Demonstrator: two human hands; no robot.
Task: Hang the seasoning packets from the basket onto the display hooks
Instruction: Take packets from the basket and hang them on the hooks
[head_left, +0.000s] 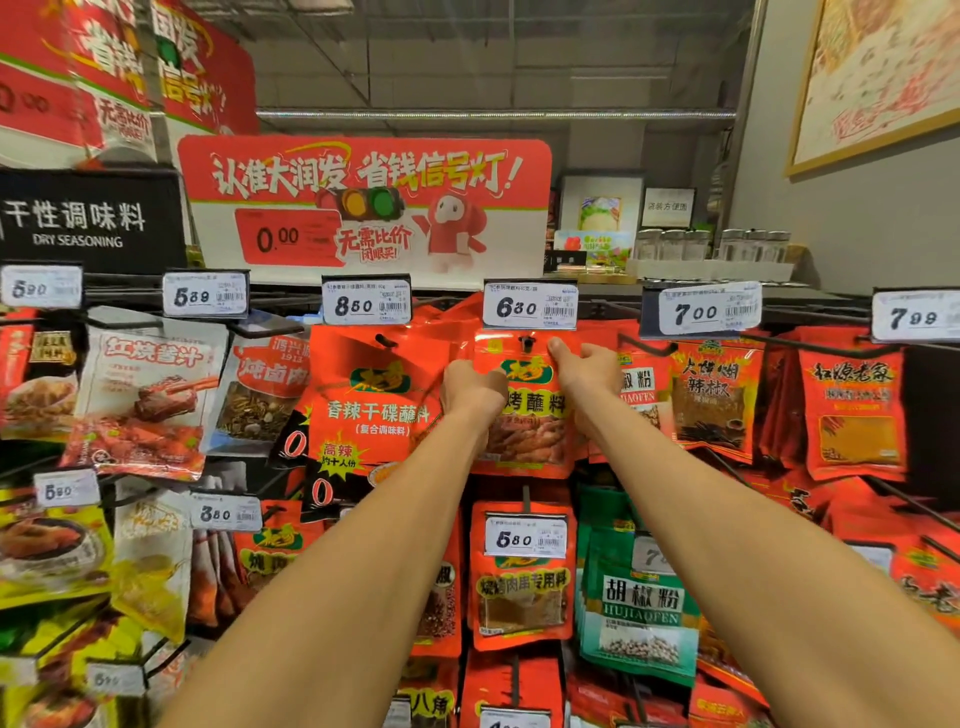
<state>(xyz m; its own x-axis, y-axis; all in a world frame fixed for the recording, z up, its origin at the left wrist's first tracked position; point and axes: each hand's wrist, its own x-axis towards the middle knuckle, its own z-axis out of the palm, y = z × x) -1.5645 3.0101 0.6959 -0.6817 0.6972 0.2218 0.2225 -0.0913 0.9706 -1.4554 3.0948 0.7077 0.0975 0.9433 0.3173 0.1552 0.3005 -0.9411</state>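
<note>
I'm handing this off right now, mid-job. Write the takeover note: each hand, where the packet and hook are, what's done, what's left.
Left hand: grips the left edge of the red packet.
Right hand: pinches its top right corner.
Packet is at the hook under the 6.30 price tag; the hook tip shows through its hole.
Done: packet threaded on.
Left: push it back, release, fetch the next. Basket is out of view.

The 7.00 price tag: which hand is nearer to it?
Right. The right hand sits below-left of the 7.00 price tag, gripping the red packet; the left hand is farther left.
</note>
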